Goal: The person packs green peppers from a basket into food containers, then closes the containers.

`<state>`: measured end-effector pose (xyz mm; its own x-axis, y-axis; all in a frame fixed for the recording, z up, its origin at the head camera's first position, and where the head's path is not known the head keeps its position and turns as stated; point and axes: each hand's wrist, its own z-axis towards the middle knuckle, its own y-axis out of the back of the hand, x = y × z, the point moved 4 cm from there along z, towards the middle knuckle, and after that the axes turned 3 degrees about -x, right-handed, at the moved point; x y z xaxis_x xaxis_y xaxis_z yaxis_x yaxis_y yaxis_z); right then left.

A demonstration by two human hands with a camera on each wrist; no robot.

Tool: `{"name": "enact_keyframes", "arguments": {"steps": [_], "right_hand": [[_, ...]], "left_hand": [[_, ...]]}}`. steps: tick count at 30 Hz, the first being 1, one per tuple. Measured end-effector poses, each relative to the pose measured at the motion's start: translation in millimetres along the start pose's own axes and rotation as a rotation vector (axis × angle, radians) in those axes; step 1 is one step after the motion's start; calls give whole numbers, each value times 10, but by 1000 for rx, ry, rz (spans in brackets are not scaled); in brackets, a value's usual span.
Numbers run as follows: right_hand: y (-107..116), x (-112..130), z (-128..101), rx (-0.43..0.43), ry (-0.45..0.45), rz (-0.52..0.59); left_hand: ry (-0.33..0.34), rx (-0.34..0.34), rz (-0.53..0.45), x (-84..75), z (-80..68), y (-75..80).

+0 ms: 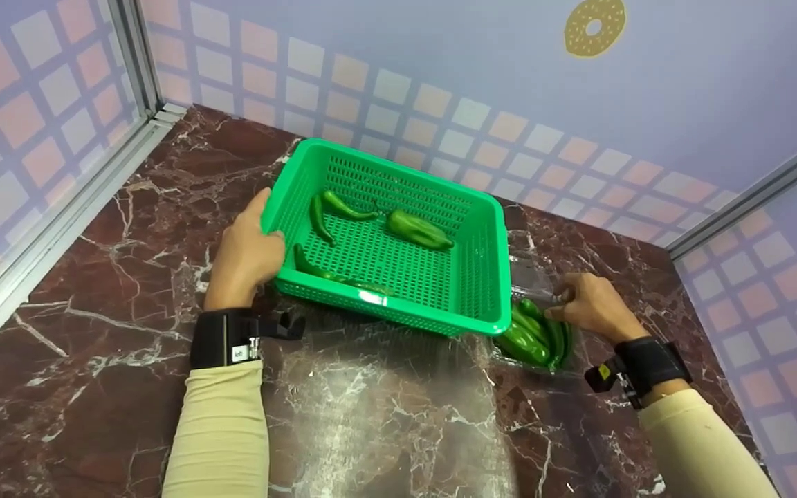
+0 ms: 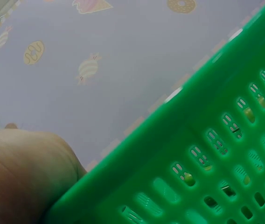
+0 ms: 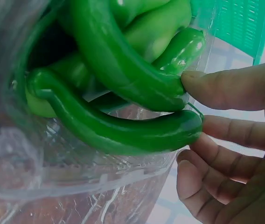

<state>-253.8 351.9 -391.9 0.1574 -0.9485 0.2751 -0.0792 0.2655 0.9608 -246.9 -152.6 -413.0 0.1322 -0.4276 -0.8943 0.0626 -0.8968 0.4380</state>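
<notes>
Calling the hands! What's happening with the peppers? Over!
Left hand gripping green plastic basket by its side. Right hand pinching ends of two long green peppers in clear plastic container. Basket corner near container; nothing plainly blocking.

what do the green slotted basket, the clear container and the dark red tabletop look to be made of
Green rectangular slotted basket: probably moulded plastic, slightly glossy; even colour, smooth rim.
Clear see-through container: likely thin plastic, shiny; glints run along its edge.
Dark red, white-veined tabletop: looks like polished marble, reflecting light, though a printed laminate would look similar.
</notes>
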Motion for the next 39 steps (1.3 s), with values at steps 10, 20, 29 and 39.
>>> {"name": "enact_keyframes", "arguments": {"steps": [10, 20, 29, 39], "right_hand": [[-49, 106, -23, 18, -43, -45], [-82, 151, -48, -18, -27, -95], [-78, 161, -41, -34, 0, -122], [147, 229, -71, -6, -77, -10]], "left_hand": [[7, -9, -11, 17, -10, 31], [1, -6, -33, 1, -9, 30], [-8, 1, -12, 16, 1, 55], [5, 7, -15, 7, 0, 2]]}}
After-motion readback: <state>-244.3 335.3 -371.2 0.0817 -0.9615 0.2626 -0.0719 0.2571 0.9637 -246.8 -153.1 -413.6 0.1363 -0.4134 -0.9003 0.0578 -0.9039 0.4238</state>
